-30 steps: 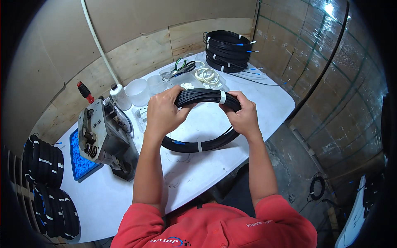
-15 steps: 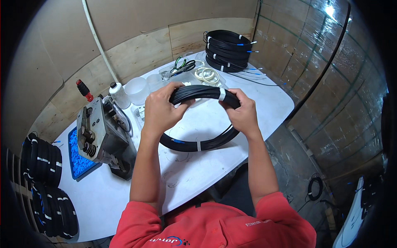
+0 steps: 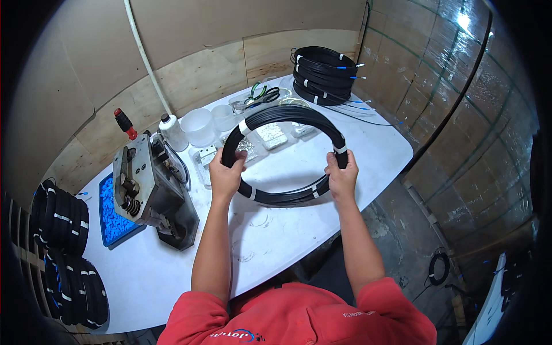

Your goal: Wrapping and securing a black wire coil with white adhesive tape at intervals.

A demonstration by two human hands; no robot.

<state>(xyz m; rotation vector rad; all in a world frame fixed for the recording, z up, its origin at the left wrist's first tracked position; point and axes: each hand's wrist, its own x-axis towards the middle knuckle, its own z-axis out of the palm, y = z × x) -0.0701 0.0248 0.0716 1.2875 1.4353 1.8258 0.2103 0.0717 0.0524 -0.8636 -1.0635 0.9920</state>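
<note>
Between my two hands is a coil of black cable (image 3: pixel 287 116), bound at several spots with white tape. My left hand (image 3: pixel 227 172) grips the coil's left side, thumb on the inner edge. On the opposite side my right hand (image 3: pixel 342 174) has its fingers wrapped round the bundle, just below a white tape band. The coil is tilted over the white table (image 3: pixel 276 241), its lower edge close to the tabletop. Through the ring show clear plastic trays (image 3: pixel 270 137) holding small parts. Whether the coil's lower edge touches the table I cannot tell.
A metal bench press (image 3: pixel 152 190) stands left, beside a blue tray of small blue pieces (image 3: pixel 115 215). Stacked black coils (image 3: pixel 325 75) sit at the back right, more coils (image 3: pixel 63 224) at far left. Behind are a white bottle (image 3: pixel 172 133), tubs (image 3: pixel 198 127) and scissors (image 3: pixel 267 96).
Both hands have shifted from the coil's upper part down to its sides. The coil now shows as a rounder ring, with its tape bands in different places.
</note>
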